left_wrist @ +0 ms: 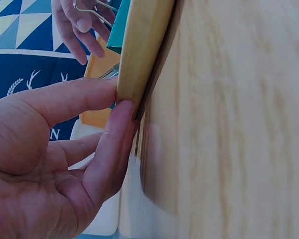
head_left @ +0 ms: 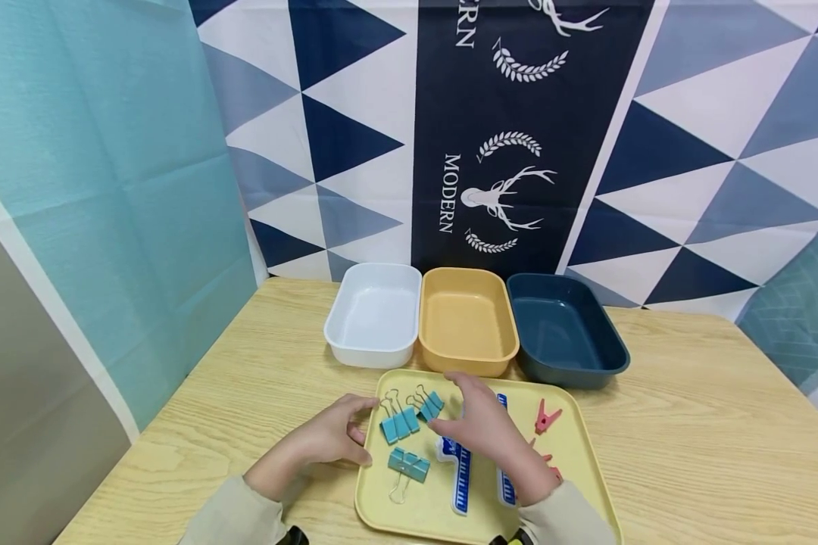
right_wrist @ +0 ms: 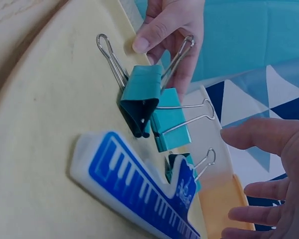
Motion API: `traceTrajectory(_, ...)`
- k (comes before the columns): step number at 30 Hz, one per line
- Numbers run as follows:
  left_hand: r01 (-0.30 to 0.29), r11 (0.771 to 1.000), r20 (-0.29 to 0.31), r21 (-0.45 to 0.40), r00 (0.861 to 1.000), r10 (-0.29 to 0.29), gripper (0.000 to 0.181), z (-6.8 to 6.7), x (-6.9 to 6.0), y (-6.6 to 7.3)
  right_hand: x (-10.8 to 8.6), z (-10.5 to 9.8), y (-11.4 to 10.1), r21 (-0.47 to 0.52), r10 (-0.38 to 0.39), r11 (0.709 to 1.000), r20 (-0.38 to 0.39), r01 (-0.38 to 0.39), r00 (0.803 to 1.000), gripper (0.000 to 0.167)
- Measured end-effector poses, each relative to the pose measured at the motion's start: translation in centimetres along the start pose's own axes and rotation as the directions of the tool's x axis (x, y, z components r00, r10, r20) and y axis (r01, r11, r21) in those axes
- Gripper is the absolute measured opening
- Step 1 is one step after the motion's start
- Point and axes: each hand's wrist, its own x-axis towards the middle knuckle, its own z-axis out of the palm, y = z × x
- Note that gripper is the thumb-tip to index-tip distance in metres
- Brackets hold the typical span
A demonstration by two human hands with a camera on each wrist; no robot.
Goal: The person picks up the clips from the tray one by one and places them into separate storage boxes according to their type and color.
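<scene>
My left hand (head_left: 327,435) grips the left rim of a yellow tray (head_left: 576,454); in the left wrist view, thumb and fingers meet at the tray's edge. Above the tray hovers my right hand (head_left: 487,424), fingers spread and holding nothing, closest to a small teal binder clip (head_left: 431,406). Two larger teal binder clips (head_left: 399,425) lie on the tray's left side. A blue-and-white keyboard-patterned clip (right_wrist: 139,184) is in the middle. My right forearm partly covers a second such clip (head_left: 507,488). Red clothespins (head_left: 544,418) lie on the right, some partly hidden by that arm.
Behind the tray, a white bin (head_left: 375,310), a yellow-orange bin (head_left: 468,318) and a dark blue bin (head_left: 566,333) stand side by side. All rest on a wood-grain table (head_left: 688,424). A patterned cloth (head_left: 361,136) hangs at the back.
</scene>
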Motion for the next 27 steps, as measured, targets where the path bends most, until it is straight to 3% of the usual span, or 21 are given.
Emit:
traceTrajectory(15, 0.001, 1.000, -0.001, -0.003, 1.000, -0.001, 0.086, -0.1, -0.2, 0.3, 0.9, 1.5, -0.1, 0.053, -0.031, 0.998, -0.017, 0.032, 0.999, 0.060)
traceTrajectory(27, -0.012, 1.000, 0.008, 0.001, 1.000, 0.012, 0.085, -0.2, -0.2, 0.2, 1.9, 2.6, 0.2, 0.125, -0.002, 0.992, -0.014, 0.003, 1.000, 0.052)
